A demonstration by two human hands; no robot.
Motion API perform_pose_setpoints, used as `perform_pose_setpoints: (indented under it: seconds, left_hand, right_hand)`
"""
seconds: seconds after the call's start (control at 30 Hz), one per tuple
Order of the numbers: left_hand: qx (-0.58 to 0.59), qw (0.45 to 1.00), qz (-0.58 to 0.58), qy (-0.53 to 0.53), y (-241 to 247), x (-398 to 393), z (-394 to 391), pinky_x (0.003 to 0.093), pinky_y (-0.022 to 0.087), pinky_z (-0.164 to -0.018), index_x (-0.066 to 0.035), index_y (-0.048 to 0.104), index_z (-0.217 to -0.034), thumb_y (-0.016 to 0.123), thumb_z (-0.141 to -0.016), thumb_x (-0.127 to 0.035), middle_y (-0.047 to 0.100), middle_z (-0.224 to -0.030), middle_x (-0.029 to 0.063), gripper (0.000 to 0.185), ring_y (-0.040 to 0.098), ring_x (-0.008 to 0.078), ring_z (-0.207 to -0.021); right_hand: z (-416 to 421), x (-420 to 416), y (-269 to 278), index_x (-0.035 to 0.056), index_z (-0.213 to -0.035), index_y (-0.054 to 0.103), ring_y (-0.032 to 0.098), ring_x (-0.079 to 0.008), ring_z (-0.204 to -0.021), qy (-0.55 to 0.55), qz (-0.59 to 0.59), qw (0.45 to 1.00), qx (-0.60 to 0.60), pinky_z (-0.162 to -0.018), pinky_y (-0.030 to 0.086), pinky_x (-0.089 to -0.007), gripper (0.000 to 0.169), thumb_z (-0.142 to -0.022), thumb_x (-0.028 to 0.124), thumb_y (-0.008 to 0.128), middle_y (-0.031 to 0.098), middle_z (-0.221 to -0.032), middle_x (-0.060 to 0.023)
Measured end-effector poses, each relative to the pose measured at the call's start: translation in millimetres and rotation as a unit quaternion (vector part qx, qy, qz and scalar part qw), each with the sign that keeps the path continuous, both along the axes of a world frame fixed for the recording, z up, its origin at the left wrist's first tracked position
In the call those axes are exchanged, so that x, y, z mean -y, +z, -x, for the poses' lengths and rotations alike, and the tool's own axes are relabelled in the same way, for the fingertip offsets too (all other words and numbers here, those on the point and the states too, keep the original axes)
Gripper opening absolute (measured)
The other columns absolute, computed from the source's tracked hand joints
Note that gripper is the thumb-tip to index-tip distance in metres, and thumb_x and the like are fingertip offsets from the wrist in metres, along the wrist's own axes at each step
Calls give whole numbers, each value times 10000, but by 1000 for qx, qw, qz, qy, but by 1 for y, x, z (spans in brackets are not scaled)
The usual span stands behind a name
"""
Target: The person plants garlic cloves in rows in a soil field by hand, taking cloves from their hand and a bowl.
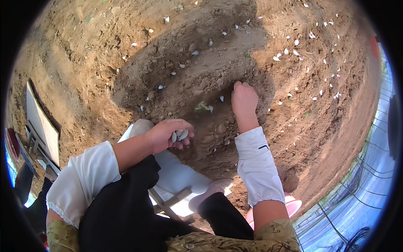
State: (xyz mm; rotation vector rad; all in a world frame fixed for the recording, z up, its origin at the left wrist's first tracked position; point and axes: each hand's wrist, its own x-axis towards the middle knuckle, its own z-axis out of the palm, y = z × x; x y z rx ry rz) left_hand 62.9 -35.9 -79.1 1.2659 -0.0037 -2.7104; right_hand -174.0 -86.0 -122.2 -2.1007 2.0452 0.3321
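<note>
My left hand point(171, 134) is curled palm up around several garlic cloves point(182, 134), above my shoe on the left. Farther right, my right hand point(245, 99) reaches down to the furrow, its fingertips bunched at the soil. What those fingertips may hold is hidden behind the hand. A garlic clove point(221, 98) sits in the furrow just left of that hand. Another clove point(210, 109) lies beside a pale green leaf scrap point(201, 106). Beyond them, more cloves stand in curved rows across the brown soil point(189, 82).
Many loose cloves point(296, 52) are scattered on the soil at right. A pink basin point(292, 206) sits by my right forearm. Beneath me is a low stool frame point(171, 201). At far left are a white board point(42, 123) and another person's dark-clad leg point(39, 192). Plastic sheeting point(362, 182) borders the right.
</note>
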Motion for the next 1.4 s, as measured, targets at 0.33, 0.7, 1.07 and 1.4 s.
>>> perform_pose_setpoints:
  seconds: [0.33, 0.7, 1.07, 1.4]
  left_hand:
    - [-90, 991, 17, 102, 15, 42, 19, 332, 442, -706, -17, 465, -1057, 374, -843, -356, 540, -963, 78, 411, 540, 186, -861]
    - [25, 991, 55, 123, 25, 29, 35, 309, 447, -741, -16, 460, -1056, 496, -800, -134, 521, -959, 66, 284, 523, 157, -885]
    - [19, 997, 66, 28, 18, 28, 24, 259, 455, -583, -50, 486, -935, 450, -825, -141, 547, -846, 58, 147, 551, 135, -696]
    - [7, 992, 49, 117, 23, 51, 24, 309, 476, -683, -39, 462, -1000, 382, -852, -177, 553, -938, 94, 218, 557, 195, -850]
  right_hand:
    - [-39, -11, 77, 75, -730, 522, 532, -256, -662, -73, 50, 928, 361, -550, 430, -349, 151, -662, 174, 614, 518, -694, -81]
    - [-77, -47, 79, 57, -775, 488, 526, -261, -624, -112, 69, 937, 323, -536, 417, -344, 148, -679, 115, 585, 511, -673, -93]
    - [26, -9, 33, 35, -792, 540, 525, -239, -623, -140, 140, 967, 161, -557, 423, -331, 109, -722, 116, 560, 533, -721, -109]
    - [21, 24, 14, 81, -743, 535, 542, -273, -672, -22, 41, 999, -21, -582, 451, -366, 74, -693, 135, 540, 521, -735, -94]
